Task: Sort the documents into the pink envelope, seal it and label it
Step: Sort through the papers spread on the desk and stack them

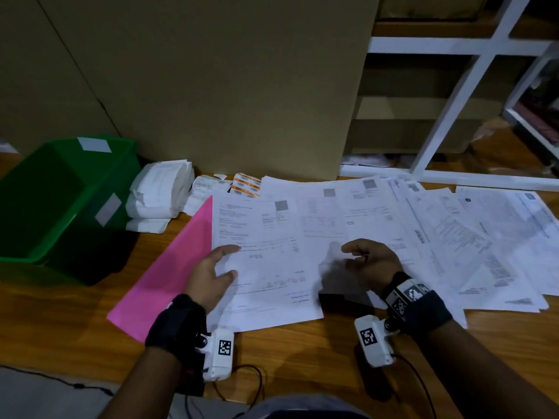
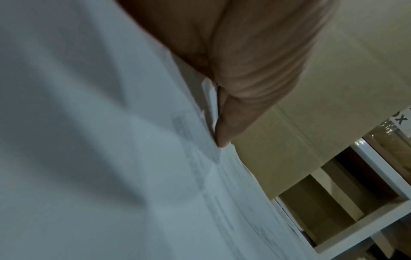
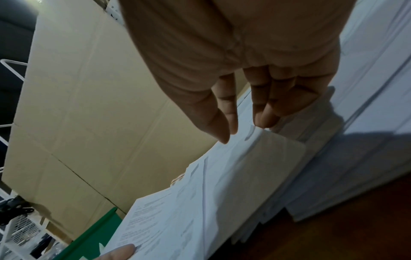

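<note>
covering most of the pink envelope [image 1: 169,261]: documents [image 1: 266,267], print blurred.

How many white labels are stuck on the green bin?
2. One white label sits on the far rim of the green bin; the other is on its right-hand wall, facing the paper stack. Other sides are hidden, so more may exist.

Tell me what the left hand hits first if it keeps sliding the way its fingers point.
Probably nothing solid: the left hand lies on the top sheet, pointing right across it toward the right hand; depth unclear.
</note>
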